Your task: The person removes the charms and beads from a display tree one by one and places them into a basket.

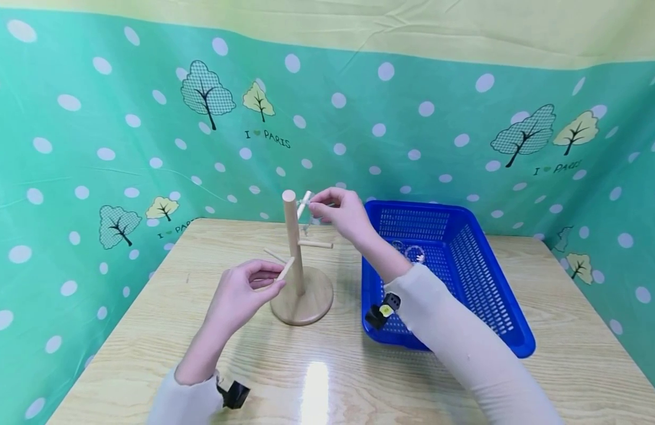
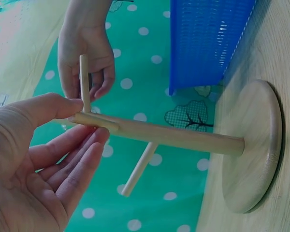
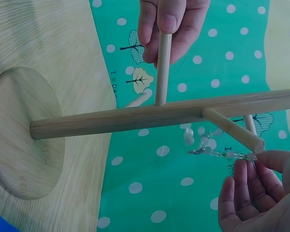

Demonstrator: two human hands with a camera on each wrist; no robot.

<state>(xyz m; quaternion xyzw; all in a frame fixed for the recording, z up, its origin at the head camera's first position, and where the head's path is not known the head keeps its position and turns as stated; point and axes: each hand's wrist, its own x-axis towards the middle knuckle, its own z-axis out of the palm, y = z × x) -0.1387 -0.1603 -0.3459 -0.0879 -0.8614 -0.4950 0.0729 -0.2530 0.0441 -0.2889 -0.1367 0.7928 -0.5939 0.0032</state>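
A wooden stand with a round base (image 1: pixel 319 304), an upright post (image 1: pixel 292 236) and several side pegs stands on the table. My left hand (image 1: pixel 244 295) pinches one lower peg (image 3: pixel 163 72) near its end, between thumb and fingers. At an upper peg (image 3: pixel 234 129), my right hand (image 1: pixel 345 215) pinches a clear beaded bracelet (image 3: pixel 222 154) by the peg's tip. The bracelet's other end dangles below the peg; whether it loops round the peg I cannot tell. In the left wrist view the right hand (image 2: pixel 89 53) is behind the stand, and its bracelet is mostly hidden.
Right of the stand sits a blue plastic basket (image 1: pixel 489 277) with slotted walls. Inside lie beaded bracelets (image 1: pixel 414 254), partly covered by the right arm. A green dotted cloth (image 1: pixel 338 100) hangs behind the wooden table (image 1: pixel 162 330).
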